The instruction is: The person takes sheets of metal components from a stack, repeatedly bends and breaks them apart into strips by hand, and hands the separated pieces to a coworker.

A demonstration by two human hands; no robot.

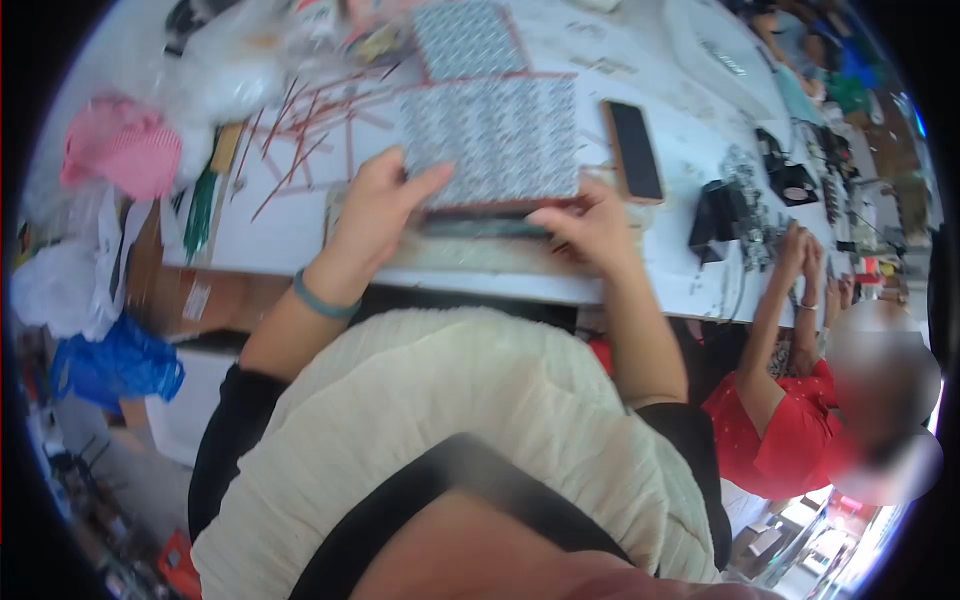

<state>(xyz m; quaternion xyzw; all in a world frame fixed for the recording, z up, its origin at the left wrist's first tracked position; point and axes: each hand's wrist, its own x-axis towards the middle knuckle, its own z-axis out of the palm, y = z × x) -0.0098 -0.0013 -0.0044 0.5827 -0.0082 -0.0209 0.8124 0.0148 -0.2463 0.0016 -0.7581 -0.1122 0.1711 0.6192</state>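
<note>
A rectangular panel (490,130) covered in rows of small silvery pieces, with a reddish edge, is held tilted above the table's near side. My left hand (380,205) grips its lower left corner, thumb on the patterned face and the other fingers largely hidden behind. At the lower right corner, my right hand (592,225) is closed on the edge, with thumb and fingers bent. Below the panel lies a pale flat slab (500,257), and a dark greenish strip shows between them, too blurred to name. Another similar panel (468,40) lies just beyond.
A phone (633,150) lies right of the panel. Thin reddish-brown sticks (310,130) are scattered at left, near green strands (198,215) and a pink striped bundle (120,145). Black boxes (715,215) stand at right, by a co-worker in a red top (770,430).
</note>
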